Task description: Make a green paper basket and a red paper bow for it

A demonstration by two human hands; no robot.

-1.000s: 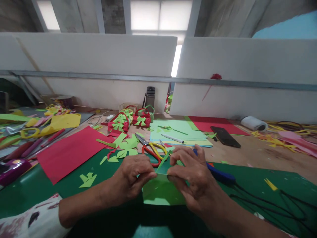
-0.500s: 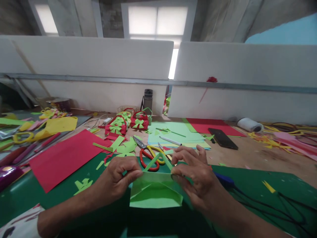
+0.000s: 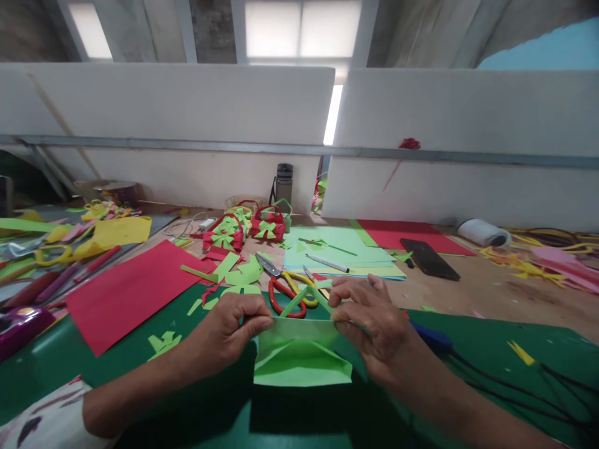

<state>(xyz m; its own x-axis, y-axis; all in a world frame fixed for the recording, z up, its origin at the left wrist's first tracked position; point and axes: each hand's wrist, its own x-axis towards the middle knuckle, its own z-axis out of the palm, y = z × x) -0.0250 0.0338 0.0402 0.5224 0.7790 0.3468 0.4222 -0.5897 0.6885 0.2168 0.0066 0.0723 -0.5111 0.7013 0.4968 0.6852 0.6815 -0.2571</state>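
Observation:
A light green folded paper bag (image 3: 302,362) with a bent strip handle (image 3: 299,298) is held up over the green mat (image 3: 299,415). My left hand (image 3: 236,330) pinches its upper left corner between thumb and fingers. At the upper right corner, my right hand (image 3: 367,321) closes on the bag near the lower end of the handle, its other fingers curled above. Right behind the bag lie scissors with red handles (image 3: 276,302) and scissors with yellow handles (image 3: 299,284), partly covered by the handle strip.
Red card (image 3: 131,293) and green scraps (image 3: 163,343) lie to the left. Small red baskets with green bows (image 3: 224,237) stand at the back beside a bottle (image 3: 283,184). Green sheets (image 3: 322,246), a pen (image 3: 327,262), a phone (image 3: 429,259) and a blue-handled corded tool (image 3: 430,337) lie rightward.
The view has shifted slightly, so the whole scene sits a little further right and higher. Both hands keep the same grip on the bag, which looks tilted slightly differently.

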